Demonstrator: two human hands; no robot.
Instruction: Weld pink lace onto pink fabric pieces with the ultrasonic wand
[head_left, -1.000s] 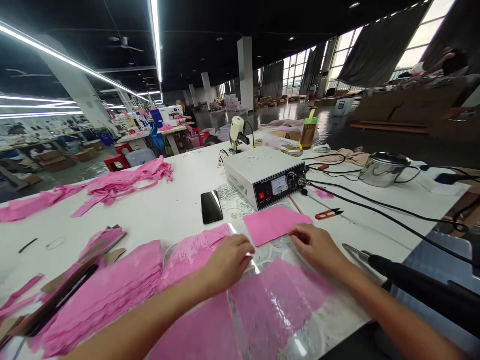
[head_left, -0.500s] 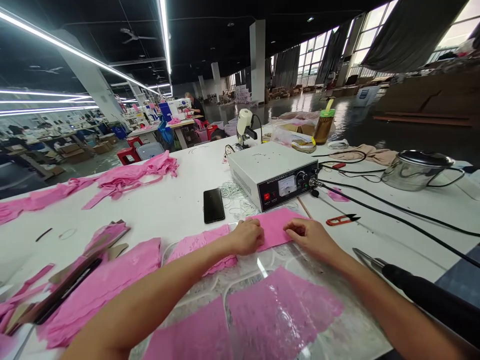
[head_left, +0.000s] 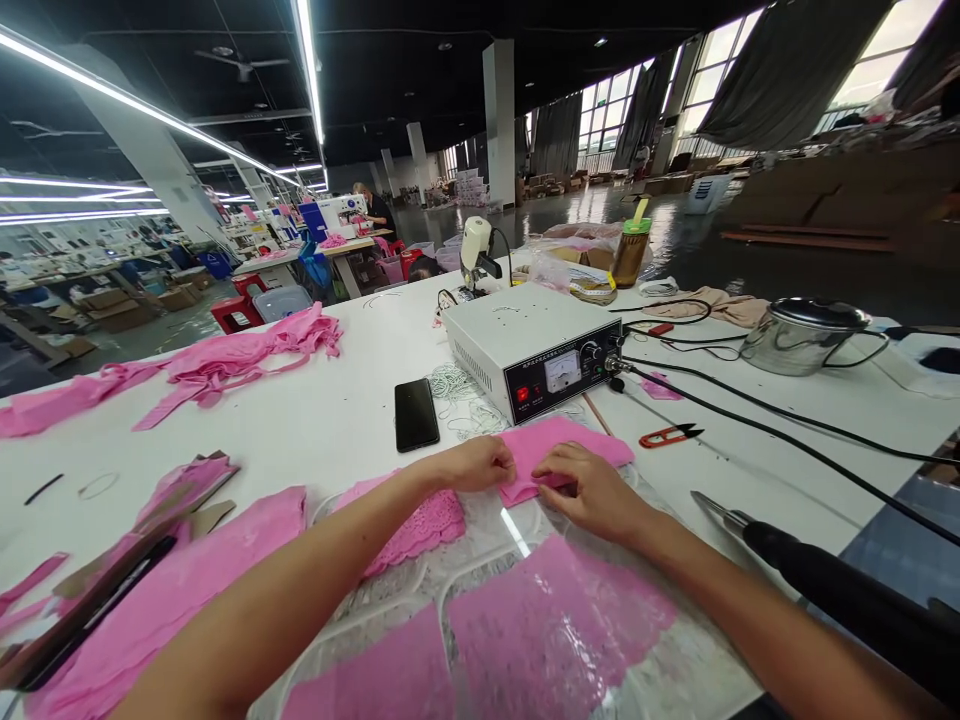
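A folded pink fabric piece (head_left: pixel 566 437) lies on the worktable, just in front of a control box. My left hand (head_left: pixel 484 464) is closed at its left edge, fingers curled over the cloth. From the right, my right hand (head_left: pixel 577 485) pinches the fabric's near edge between thumb and fingers. Beside my left forearm rests a pink lace piece (head_left: pixel 424 525), partly hidden by the arm. Below both hands is a clear plastic template (head_left: pixel 420 580) with pink fabric panels (head_left: pixel 559 620) showing through it.
The control box (head_left: pixel 532 345) has a lit red switch. A phone (head_left: pixel 416 415) lies left of it. To the right are red thread snips (head_left: pixel 670 436), a black-handled tool (head_left: pixel 817 565) with a metal tip, cables and a glass pot (head_left: pixel 806 335). Pink fabric (head_left: pixel 232 355) lies at the left.
My right hand has moved left and nearer to me, closer to my left hand, and now grips the cloth's near edge. The camera view has shifted slightly.
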